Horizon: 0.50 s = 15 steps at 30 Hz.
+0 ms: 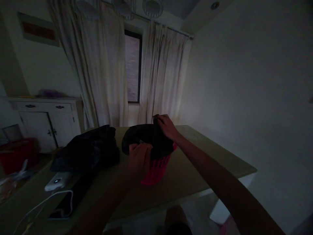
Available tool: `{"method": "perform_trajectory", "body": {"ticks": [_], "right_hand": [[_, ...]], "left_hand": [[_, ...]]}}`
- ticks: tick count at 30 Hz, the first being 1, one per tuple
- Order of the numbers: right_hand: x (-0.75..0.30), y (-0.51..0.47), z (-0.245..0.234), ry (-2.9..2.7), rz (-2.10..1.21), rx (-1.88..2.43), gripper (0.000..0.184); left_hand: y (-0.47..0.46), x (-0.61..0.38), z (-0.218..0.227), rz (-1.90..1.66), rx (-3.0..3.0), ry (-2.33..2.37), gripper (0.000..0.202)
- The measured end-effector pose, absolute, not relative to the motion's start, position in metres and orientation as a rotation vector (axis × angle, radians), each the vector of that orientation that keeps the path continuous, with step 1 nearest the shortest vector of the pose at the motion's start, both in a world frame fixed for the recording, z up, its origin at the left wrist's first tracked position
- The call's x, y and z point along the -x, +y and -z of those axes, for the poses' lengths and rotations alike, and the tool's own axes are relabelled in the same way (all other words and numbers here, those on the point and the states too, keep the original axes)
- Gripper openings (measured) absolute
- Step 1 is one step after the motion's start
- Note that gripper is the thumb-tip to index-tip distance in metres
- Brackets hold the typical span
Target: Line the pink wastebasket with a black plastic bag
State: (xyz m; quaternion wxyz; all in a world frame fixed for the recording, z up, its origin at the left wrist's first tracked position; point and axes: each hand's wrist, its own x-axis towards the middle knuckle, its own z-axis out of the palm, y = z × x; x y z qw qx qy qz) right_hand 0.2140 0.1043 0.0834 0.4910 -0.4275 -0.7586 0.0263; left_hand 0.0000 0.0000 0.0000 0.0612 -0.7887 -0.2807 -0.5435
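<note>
A pink perforated basket (156, 171) stands on the table, its upper part covered by a soft black cloth-like piece (143, 130). The dim light hides what kind of piece it is. My left hand (140, 156) is closed on its near edge, in front of the basket. At the far right side of the rim, my right hand (166, 125) pinches a raised edge of the same black piece. A small shiny spot shows beside my left fingers. The inside of the basket is hidden.
A heap of black material (90, 150) lies on the table (195, 169) to the left. Nearer me are a white device (57, 181), a white cable (55, 193) and a long dark flat object (73, 195). A white cabinet (49, 120) and a red container (18, 155) stand beyond.
</note>
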Motion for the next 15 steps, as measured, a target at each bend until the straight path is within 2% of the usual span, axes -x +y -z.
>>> {"method": "perform_trajectory", "body": {"ticks": [6,10,12,15], "right_hand": [[-0.158,0.119,-0.117,-1.737,-0.177,0.82,0.045],[-0.144,0.095,-0.142,-1.779,-0.335,0.612,0.063],[-0.153,0.082,-0.15,-1.725,-0.356,0.534,0.059],[-0.179,0.071,-0.156,-1.563,-0.292,0.485,0.043]], "left_hand": [[-0.003,-0.005,-0.004,1.638,2.38,-1.09,0.028],[-0.005,0.013,-0.001,1.552,2.38,-0.922,0.038],[-0.004,0.03,-0.001,1.503,2.347,-0.927,0.037],[0.003,0.059,-0.003,1.612,2.319,-1.028,0.021]]}}
